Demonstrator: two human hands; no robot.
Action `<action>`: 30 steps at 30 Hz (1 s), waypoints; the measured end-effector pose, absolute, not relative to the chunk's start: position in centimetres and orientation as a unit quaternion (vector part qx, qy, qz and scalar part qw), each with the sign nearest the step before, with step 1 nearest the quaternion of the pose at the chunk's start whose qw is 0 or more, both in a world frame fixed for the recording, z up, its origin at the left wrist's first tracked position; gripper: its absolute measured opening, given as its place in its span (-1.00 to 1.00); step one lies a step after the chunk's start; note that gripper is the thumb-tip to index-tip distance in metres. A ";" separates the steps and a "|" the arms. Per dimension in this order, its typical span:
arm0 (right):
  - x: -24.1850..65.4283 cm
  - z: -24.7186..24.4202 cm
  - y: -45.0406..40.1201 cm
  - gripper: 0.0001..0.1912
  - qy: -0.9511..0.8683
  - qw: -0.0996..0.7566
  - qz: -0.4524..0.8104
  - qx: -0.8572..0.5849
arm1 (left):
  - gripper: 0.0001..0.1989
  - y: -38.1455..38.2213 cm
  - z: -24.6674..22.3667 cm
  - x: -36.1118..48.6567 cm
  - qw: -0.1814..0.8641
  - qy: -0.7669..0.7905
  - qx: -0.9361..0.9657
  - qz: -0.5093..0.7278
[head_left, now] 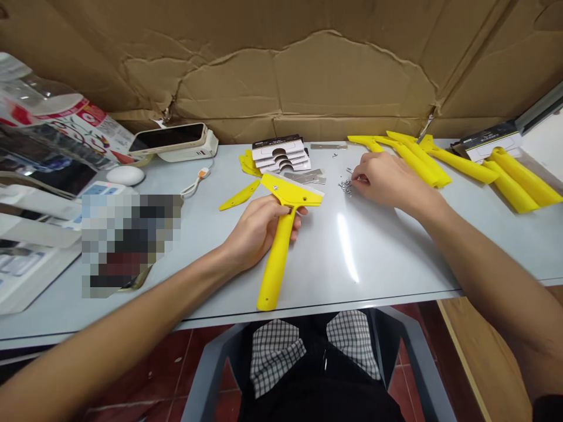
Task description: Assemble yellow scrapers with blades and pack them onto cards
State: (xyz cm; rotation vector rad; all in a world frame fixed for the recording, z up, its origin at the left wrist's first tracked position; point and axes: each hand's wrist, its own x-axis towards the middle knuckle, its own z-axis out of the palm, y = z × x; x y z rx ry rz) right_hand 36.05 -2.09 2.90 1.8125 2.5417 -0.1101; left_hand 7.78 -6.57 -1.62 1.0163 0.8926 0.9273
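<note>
- Gripping, in the left hand point(257, 231), a yellow plastic scraper point(277, 264): fingers wrapping behind the neck, thumb lying on top, handle pointing toward the near edge of the surface point(387, 258), head lying near the middle of it
- Pinching, between thumb and fingertips of the right hand point(387, 181), something too small to make out, just beside a small pile of silver screws point(345, 186)
- Lying just left of the scraper head: one loose yellow plastic strip point(240, 195)
- Standing behind the scraper: a stack of printed cards with half-round cutouts point(279, 155), with flat metal blades point(305, 176) resting beside it
- Lying across the far right of the surface: loose yellow scraper handles point(519, 179)
- Sitting at far left: a smartphone point(169, 139) propped on a white power bank point(193, 151)
- Standing behind everything: a creased cardboard sheet point(281, 76)
</note>
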 end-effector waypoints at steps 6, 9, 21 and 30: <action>35.1 2.6 -2.2 -0.65 0.793 -0.003 -0.019 0.609 | -0.85 -6.5 -2.0 7.9 0.706 0.375 0.431 0.419; 35.1 2.4 -2.1 -0.66 0.791 -0.009 -0.013 0.611 | -0.87 -6.4 -2.4 7.9 0.704 0.378 0.428 0.422; 35.9 3.1 -1.8 -0.72 0.804 -0.132 -0.110 0.570 | -0.76 -6.7 -1.9 7.9 0.678 0.372 0.484 0.410; 33.5 2.9 -3.8 -0.65 0.728 -0.309 -0.367 0.489 | -0.75 -6.7 -1.9 7.7 0.674 0.360 0.512 0.394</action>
